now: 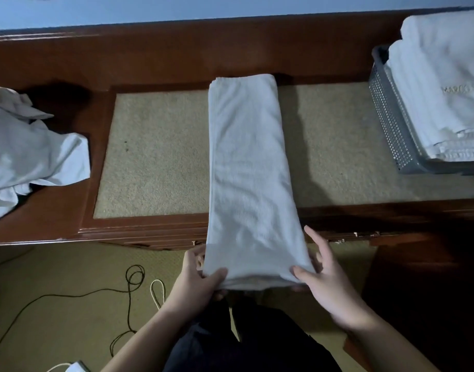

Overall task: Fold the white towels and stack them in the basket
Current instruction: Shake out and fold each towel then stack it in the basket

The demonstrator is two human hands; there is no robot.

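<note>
A person's two bare hands hold the near end of a long white terry towel folded into a narrow strip (248, 167). The left hand (197, 280) pinches the strip's near-left corner, thumb on top and fingers (195, 257) curled underneath. The right hand (328, 283) holds the near-right corner with its thumb on top, its other fingers (315, 241) extended along the towel's right edge. From the fingers the towel runs straight away across a reddish-brown polished wooden table (177, 53), its near end hanging past the table's front edge.

Under the towel, set into the tabletop, lies a beige rough-textured rectangular inset panel (155, 154), reaching out to both sides of the strip. Far to the right of the fingers, at the table's right end, sits a grey perforated plastic basket (388, 122) holding a stack of folded white towels (442, 84) that rises above its rim. Far to the left of the fingers, a crumpled heap of unfolded white cloth (29, 154) rests on the table's left end.

Behind the table, a pale blue wall (177, 8) is visible. Below the fingers, the floor is olive-yellow carpet (56, 267), with a thin dark cord (128, 285) looping across it and a white cord loop (158, 291) beside it. The person's dark clothing fills the bottom centre.
</note>
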